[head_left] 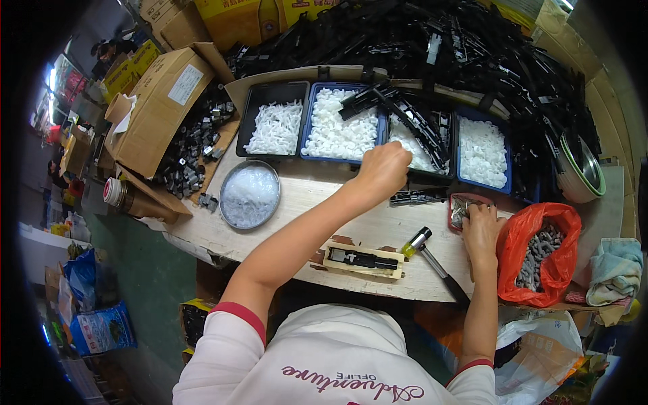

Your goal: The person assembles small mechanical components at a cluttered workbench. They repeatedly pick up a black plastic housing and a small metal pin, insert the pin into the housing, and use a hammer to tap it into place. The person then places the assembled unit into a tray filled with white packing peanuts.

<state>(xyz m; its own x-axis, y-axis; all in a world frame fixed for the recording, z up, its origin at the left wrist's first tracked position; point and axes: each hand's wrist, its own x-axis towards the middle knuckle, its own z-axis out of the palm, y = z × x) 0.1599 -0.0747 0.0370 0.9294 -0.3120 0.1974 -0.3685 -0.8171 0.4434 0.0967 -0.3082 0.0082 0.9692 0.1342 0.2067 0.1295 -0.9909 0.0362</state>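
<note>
My left hand [383,169] is curled at the front edge of a blue tray [307,135] of small white plastic parts, fingers dipping into the pile; what it grips is hidden. My right hand [480,226] rests with fingertips in a small red tray [453,202] of little metal pieces. Between my arms a black plastic part [362,258] lies in a cream jig [399,271] near the table's front edge. A screwdriver [432,260] with a yellow and black handle lies just right of the jig.
Black tray [251,115] and another blue tray [503,182] hold white parts. A round metal dish [250,194] of clear bits sits left. A red bag [540,253] of grey pieces is right, cardboard boxes [162,108] left, and a heap of black parts [439,47] behind.
</note>
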